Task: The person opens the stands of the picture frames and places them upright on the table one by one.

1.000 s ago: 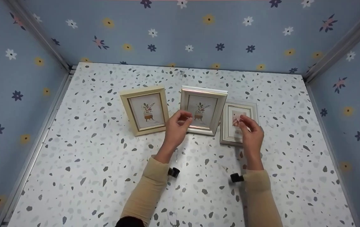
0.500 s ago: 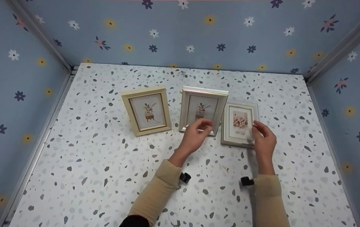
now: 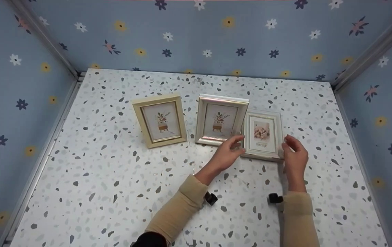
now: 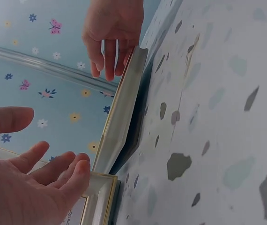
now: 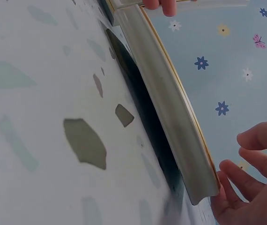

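A cream picture frame with a pink flower picture (image 3: 262, 133) lies face up on the speckled table, to the right of two standing frames. My left hand (image 3: 228, 154) is by its lower left corner, in front of the middle frame, thumb and fingers apart. My right hand (image 3: 295, 156) is at its right edge; in the right wrist view some fingertips (image 5: 220, 187) meet or nearly meet the frame's corner. Neither hand is curled round it. A dark gap shows under the frame's near side (image 5: 171, 98) in that view. Part of its left edge is hidden.
A silver-white picture frame (image 3: 221, 116) stands upright in the middle, close against the lying one. Left of it stands a pale gold frame (image 3: 161, 120). Blue flowered walls (image 3: 196, 34) enclose the speckled table (image 3: 113, 206) at the back and sides.
Both hands have moved to the right. The left has passed across the middle frame to the lying frame's left corner; the right has gone from above its picture to its right edge.
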